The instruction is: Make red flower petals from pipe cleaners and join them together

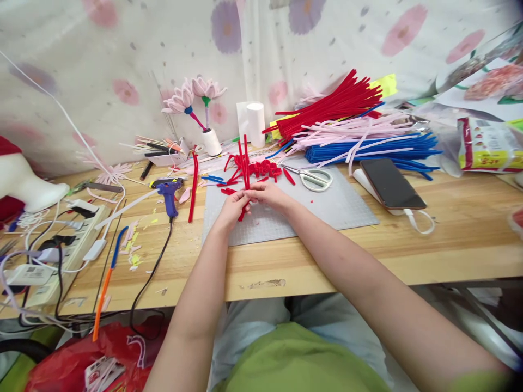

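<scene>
Several red pipe cleaners [245,163] stand roughly upright between my two hands over the grey cutting mat [269,233]. My left hand [236,209] is closed round their lower part, and a short end sticks out below. Right beside it, my right hand [267,195] pinches the same pipe cleaners with its fingertips. Just beyond the hands lie curled and folded red pipe-cleaner pieces [265,170]. Scissors [314,178] with pale handles rest on the mat to the right.
Red pipe cleaners [330,106] and blue ones [371,148] lie bundled at the back right, near a phone [392,184]. Leftward are a blue glue gun [168,197], its cord and a power strip [67,256]. Pink pipe-cleaner flowers [192,98] stand behind.
</scene>
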{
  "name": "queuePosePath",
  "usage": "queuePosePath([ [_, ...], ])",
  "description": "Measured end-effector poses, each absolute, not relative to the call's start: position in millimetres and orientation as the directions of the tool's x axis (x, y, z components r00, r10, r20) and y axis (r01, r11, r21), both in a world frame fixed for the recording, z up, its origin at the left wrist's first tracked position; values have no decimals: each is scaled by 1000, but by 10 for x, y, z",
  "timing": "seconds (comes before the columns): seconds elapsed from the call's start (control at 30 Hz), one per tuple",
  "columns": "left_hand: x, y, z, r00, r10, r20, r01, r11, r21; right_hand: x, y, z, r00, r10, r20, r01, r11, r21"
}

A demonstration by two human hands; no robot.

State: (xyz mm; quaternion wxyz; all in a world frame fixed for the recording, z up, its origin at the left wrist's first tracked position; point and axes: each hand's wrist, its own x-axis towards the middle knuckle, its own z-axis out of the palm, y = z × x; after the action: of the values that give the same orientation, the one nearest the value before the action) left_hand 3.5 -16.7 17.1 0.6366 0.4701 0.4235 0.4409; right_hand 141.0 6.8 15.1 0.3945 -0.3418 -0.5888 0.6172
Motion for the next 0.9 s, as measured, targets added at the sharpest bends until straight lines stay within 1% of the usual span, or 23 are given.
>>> queuePosePath([
  [0.07,93,-184,165,270,953,-138,-198,195,961,1396,77,129,-423,906,22,-167,-54,-985],
  [0.13,139,-197,179,294,942,-160,-271,243,931,1397,99,112,-381,925,-10,-270,-122,-955],
  [0.27,198,-211,234,332,915,-231,-455,369,810,1397,134,102,-302,953,-39,-429,-172,-887],
  [0.37,224,-215,251,349,887,-303,-564,457,687,1385,138,99,-291,956,-49,-477,-189,-858],
  [0.43,233,-221,252,386,858,-338,-606,512,608,1380,138,97,-286,957,-52,-498,-194,-845],
  [0.53,234,-233,250,451,826,-338,-636,563,528,1382,136,105,-289,956,-48,-526,-201,-826],
  [0.6,235,-239,247,454,830,-323,-630,556,543,1389,136,119,-309,950,-50,-536,-218,-815],
  [0.67,243,-241,238,411,860,-303,-596,505,624,1401,137,133,-334,941,-60,-537,-242,-808],
  [0.77,265,-243,215,298,923,-242,-512,368,776,1420,146,140,-356,931,-86,-507,-269,-819],
  [0.83,275,-243,199,250,949,-193,-456,291,841,1425,153,137,-356,930,-90,-484,-266,-834],
  [0.9,268,-240,189,236,960,-152,-419,242,875,1419,156,136,-357,931,-72,-476,-248,-844],
])
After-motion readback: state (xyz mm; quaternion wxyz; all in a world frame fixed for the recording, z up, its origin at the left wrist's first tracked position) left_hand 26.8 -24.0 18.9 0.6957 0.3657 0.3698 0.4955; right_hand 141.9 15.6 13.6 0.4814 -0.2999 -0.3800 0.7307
